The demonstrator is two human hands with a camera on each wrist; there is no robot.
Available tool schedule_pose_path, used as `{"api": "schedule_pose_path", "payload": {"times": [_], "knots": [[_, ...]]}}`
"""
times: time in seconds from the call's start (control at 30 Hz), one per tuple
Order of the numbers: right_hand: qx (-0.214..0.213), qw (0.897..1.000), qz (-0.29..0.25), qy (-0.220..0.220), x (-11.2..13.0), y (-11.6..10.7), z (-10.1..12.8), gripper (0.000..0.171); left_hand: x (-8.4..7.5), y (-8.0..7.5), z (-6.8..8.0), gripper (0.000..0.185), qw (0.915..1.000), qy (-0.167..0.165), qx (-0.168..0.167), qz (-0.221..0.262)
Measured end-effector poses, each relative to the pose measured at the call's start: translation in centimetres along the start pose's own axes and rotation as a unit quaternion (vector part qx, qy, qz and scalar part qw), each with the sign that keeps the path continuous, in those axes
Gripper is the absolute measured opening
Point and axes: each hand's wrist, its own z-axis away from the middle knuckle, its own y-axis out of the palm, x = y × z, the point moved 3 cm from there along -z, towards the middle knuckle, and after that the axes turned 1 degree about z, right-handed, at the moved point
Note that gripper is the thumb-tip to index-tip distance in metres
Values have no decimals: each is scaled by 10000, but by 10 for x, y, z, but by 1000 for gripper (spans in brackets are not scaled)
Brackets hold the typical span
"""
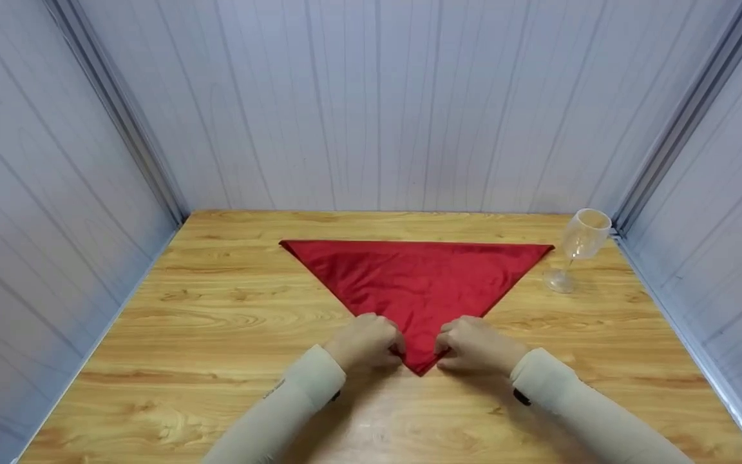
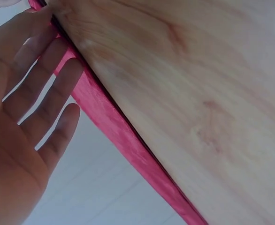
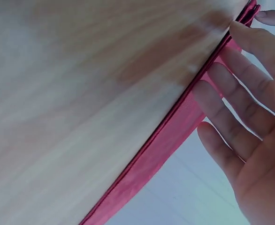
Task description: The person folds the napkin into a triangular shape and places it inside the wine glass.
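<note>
A red cloth napkin [image 1: 426,274], folded into a triangle with layered edges, lies on the wooden table with its long side at the back and a point toward me. Close to that front point, my left hand [image 1: 371,340] pinches the left slanting edge between thumb and curled fingers. Across from it, my right hand [image 1: 477,345] pinches the right slanting edge the same way. In the left wrist view, the thumb of the left hand [image 2: 22,103] is at the napkin edge [image 2: 123,136]. The right wrist view has the right hand [image 3: 255,112] likewise at its edge [image 3: 151,154].
A clear stemmed wine glass [image 1: 582,240] stands on the table [image 1: 216,335] at the back right, near the napkin's right corner. Pale panelled walls [image 1: 371,109] enclose the table at the back and both sides.
</note>
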Motion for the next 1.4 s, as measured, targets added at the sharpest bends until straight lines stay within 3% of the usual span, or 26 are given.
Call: {"api": "schedule_pose_path", "payload": {"times": [0.13, 0.27, 0.63, 0.83, 1.17, 1.4], "knots": [[-208, 9987, 356, -292, 4, 0, -2, 5, -3, 0, -3, 6, 9997, -9, -39, -237], [-425, 9954, 674, -526, 6, 0, -5, 9, -4, 1, -4, 7, 9994, 38, -127, -320], [-1017, 9894, 873, -553, 6, 5, -7, 20, -3, 0, -2, 2, 9991, 40, -173, -397], [-905, 9921, 761, -409, 4, 7, -6, 14, -5, 0, -4, 11, 9988, 177, -306, -349], [-744, 9938, 604, -562, 3, 6, -4, 13, -10, 1, -8, 25, 9951, 308, -346, -869], [-623, 9960, 609, -203, 7, 5, -3, 17, -9, -1, -7, 30, 9941, 178, -459, -971]]}}
